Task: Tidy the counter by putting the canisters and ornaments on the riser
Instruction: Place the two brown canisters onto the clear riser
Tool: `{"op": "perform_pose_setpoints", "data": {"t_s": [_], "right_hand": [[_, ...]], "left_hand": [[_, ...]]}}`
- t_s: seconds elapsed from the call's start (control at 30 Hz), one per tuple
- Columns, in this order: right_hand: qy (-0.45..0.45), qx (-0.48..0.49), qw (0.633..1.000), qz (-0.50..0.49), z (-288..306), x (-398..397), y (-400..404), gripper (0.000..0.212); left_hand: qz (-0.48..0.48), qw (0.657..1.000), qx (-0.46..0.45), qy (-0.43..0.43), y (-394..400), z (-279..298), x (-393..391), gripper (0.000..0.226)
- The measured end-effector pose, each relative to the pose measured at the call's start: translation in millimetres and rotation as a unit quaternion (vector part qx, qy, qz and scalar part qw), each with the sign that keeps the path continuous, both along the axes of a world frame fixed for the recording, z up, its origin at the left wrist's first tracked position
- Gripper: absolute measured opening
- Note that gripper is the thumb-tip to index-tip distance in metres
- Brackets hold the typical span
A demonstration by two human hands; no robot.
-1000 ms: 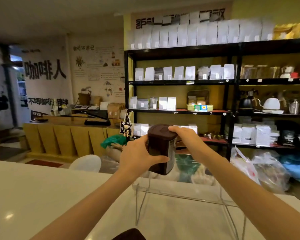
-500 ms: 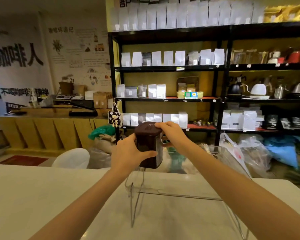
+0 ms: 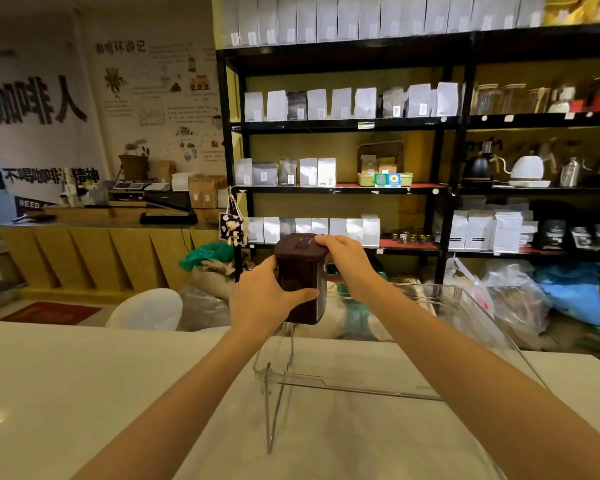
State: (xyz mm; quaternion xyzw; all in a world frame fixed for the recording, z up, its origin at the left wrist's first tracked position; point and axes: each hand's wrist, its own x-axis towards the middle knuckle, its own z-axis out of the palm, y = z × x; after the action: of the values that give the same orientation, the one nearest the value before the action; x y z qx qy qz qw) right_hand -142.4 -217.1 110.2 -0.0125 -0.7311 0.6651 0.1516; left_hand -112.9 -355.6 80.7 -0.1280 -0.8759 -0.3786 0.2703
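Observation:
A dark brown square canister (image 3: 303, 271) with a dark lid is held upright at the far left corner of a clear acrylic riser (image 3: 361, 386), which stands on the white counter (image 3: 84, 393). My left hand (image 3: 262, 299) wraps its left side and front. My right hand (image 3: 347, 261) grips the lid's right edge from above. I cannot tell whether the canister's base touches the riser's top. No other canisters or ornaments are in view.
Beyond the counter stand black shelves (image 3: 444, 188) with white coffee bags and kettles. Plastic bags (image 3: 513, 299) and sacks lie on the floor behind the riser. A white chair back (image 3: 146, 310) shows past the counter's far edge.
Both hands have carried the canister lower and closer to the riser's far left corner. The camera has tipped so the riser sits more in the middle of the view.

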Motion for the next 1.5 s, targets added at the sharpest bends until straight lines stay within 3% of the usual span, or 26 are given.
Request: {"op": "perform_pose_setpoints", "data": {"t_s": [0.27, 0.5, 0.67, 0.77, 0.87, 1.0, 1.23, 1.37, 1.5], "right_hand": [[0.032, -0.028, 0.999, -0.011, -7.9, -0.7, -1.5, 0.021], [-0.021, -0.013, 1.000, 0.007, -1.8, 9.0, -0.6, 0.025], [-0.096, 0.041, 0.994, 0.040, 7.8, 32.8, 7.9, 0.030], [-0.109, 0.089, 0.988, 0.061, 9.1, 50.8, 11.0, 0.034], [-0.092, 0.126, 0.985, 0.072, 8.1, 70.6, 10.3, 0.030], [0.018, 0.200, 0.977, 0.067, 0.2, 108.5, 4.3, 0.011], [0.117, 0.266, 0.950, 0.119, -30.4, 196.7, -18.1, 0.007], [0.062, 0.279, 0.946, 0.155, -56.5, 226.9, -28.4, 0.020], [-0.001, 0.271, 0.949, 0.159, -82.7, 231.6, -32.1, 0.032]], "left_hand": [[-0.029, 0.999, 0.019, -0.030, -1.9, -5.2, -2.3, 0.065], [-0.105, 0.989, 0.000, -0.106, -4.9, -3.6, 5.7, 0.075], [-0.132, 0.965, -0.091, -0.209, -15.2, 7.9, 21.6, 0.061], [-0.108, 0.950, -0.195, -0.216, -25.6, 18.9, 37.4, 0.051], [-0.101, 0.949, -0.229, -0.194, -36.9, 29.9, 59.0, 0.044], [-0.109, 0.967, -0.187, -0.137, -52.2, 38.4, 101.1, 0.032], [-0.081, 0.980, -0.153, -0.094, -77.6, 12.5, 182.4, 0.037], [-0.038, 0.980, -0.090, -0.175, -92.1, -24.6, 218.0, 0.052], [-0.063, 0.954, 0.004, -0.293, -95.7, -44.7, 238.6, 0.077]]}}
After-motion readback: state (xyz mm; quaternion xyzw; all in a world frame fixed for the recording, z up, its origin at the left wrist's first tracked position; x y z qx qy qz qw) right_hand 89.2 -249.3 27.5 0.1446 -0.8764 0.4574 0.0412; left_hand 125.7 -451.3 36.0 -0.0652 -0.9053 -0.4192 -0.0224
